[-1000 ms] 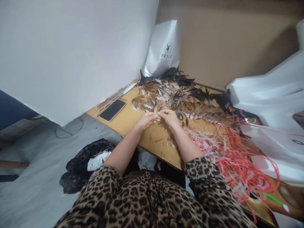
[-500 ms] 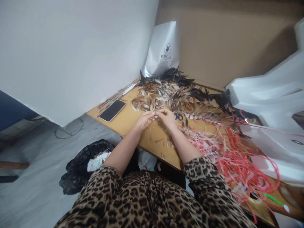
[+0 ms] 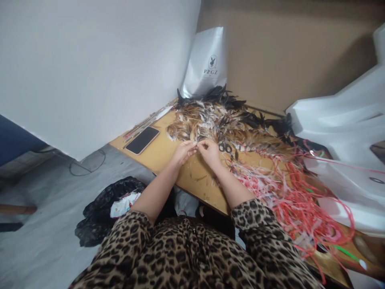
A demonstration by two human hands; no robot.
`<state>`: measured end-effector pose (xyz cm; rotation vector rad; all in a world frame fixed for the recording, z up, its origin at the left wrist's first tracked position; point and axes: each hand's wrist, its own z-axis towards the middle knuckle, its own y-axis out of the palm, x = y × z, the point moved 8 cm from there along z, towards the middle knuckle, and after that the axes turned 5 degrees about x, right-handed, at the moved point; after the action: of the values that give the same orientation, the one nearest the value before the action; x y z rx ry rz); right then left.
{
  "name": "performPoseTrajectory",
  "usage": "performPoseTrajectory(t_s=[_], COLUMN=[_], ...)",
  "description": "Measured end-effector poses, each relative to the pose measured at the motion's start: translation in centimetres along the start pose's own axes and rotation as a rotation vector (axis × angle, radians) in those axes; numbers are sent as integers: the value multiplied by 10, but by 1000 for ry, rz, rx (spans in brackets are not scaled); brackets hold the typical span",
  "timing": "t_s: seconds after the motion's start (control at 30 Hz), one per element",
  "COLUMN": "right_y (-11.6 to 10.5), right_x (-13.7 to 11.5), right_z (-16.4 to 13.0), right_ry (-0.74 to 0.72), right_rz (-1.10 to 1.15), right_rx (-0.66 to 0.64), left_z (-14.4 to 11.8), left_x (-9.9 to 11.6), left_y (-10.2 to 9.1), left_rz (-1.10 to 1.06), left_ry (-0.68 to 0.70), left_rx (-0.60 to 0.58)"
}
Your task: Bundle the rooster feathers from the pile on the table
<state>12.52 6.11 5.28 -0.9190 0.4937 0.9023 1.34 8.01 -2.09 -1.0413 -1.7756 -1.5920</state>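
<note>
Presently, the left hand (image 3: 184, 152) and right hand (image 3: 209, 153) meet at the fingertips, before feathers (image 3: 204, 120) piled on the surface (image 3: 165, 155). Whether either grip is closed cannot be determined. Scissors (image 3: 225, 148) lie beside the right hand.

1. Phone (image 3: 142, 140): dark screen facing up, flat on the yellow-brown table (image 3: 162, 151). I place everything else by it.
2. Silver bag (image 3: 204, 48): printed rabbit head and "PPGZ". I see it upright, beyond the phone and to its right.
3. Pale wall (image 3: 99, 64): rises behind the phone and to its left.
4. Brown panel (image 3: 279, 48): beyond the phone, well to its right.
5. Black plastic bag (image 3: 99, 216): on the grey floor (image 3: 42, 253), below the phone and nearer me; crumpled white material (image 3: 122, 205) with it.
6. White moulded plastic (image 3: 337, 120): far right of the phone; full shape unclear to me.
</note>
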Motion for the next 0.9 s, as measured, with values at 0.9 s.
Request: performPoseTrajectory(t_s=[0.9], right_y=[1], right_x=[32], right_z=[-4], right_ry=[516], right_rz=[426], right_rx=[59], left_z=[-5], left_x=[5], left_y=[10], left_rz=[270], left_ry=[100], left_rx=[4])
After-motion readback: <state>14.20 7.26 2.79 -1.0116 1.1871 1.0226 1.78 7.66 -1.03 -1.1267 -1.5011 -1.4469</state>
